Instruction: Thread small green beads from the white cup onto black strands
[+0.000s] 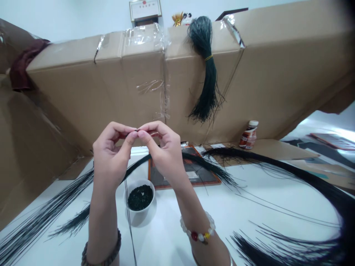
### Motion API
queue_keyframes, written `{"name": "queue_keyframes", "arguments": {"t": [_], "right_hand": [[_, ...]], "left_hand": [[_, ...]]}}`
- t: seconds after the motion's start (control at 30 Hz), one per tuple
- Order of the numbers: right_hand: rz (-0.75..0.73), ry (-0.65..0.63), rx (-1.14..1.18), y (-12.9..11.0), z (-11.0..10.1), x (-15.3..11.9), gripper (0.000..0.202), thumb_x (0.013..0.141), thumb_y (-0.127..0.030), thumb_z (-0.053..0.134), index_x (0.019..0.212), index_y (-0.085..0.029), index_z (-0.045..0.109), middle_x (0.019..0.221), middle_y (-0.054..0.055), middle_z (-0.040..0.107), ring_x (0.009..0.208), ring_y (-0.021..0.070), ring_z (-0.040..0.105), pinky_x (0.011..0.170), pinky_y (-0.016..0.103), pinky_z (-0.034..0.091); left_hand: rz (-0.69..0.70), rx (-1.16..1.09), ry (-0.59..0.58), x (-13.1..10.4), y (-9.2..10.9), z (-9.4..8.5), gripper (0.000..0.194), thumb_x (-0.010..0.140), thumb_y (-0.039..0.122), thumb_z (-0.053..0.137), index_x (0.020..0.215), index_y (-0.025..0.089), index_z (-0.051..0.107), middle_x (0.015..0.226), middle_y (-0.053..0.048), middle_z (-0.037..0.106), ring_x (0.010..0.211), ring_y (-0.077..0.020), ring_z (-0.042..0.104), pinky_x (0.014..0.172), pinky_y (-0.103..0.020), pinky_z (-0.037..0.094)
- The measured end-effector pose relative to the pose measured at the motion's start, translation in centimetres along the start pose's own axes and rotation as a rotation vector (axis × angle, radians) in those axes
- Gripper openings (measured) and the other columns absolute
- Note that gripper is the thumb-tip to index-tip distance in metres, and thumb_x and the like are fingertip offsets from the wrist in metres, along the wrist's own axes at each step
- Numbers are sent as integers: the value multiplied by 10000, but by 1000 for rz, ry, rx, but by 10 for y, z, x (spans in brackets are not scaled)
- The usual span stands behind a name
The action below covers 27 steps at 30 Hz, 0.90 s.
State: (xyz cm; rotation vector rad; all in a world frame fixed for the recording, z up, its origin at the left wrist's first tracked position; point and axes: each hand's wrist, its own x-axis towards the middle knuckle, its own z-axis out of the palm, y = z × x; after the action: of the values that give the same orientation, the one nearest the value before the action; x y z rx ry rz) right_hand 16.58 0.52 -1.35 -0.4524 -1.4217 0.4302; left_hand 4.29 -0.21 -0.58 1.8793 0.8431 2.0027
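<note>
Both hands are raised above the white table, their fingertips meeting. My left hand pinches a tiny dark piece between thumb and forefinger. My right hand pinches at the same spot from the other side; the piece is too small to name. A thin dark strand hangs down beside my left forearm. Below the hands stands a white bowl filled with small dark green bits. Long dark green strands run behind the wrists and across the table.
A cardboard wall rises behind the table, with a tied green bundle hanging over it. At the right are a bottle and a long curved black bundle. An orange-edged dark board lies behind the bowl.
</note>
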Motion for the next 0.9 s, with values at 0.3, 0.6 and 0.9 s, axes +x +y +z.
{"name": "queue_keyframes", "arguments": {"t": [0.3,0.6,0.9], "right_hand": [[-76,52,-74,-3,-4,2,116,921,-191,616,806,-198,612,797,-26,656,802,124,617,777,267,474],[-101,-49,-139,-3,-7,2,103,924,-195,625,821,-194,625,807,-22,664,800,132,610,781,287,457],[-106,-88,-218,-2,3,-1,126,926,-207,632,800,-211,626,817,-19,688,801,145,614,808,302,462]], "left_hand": [[-2,25,-116,1,-2,-7,78,847,194,680,785,210,636,776,3,630,709,-125,593,540,-202,472],[-77,-54,-220,5,-4,-19,10,854,223,680,862,218,682,970,-24,711,931,-161,665,787,-257,534],[-88,6,-234,5,-3,-30,71,839,256,744,805,208,703,961,-24,694,917,-152,641,796,-253,510]]}}
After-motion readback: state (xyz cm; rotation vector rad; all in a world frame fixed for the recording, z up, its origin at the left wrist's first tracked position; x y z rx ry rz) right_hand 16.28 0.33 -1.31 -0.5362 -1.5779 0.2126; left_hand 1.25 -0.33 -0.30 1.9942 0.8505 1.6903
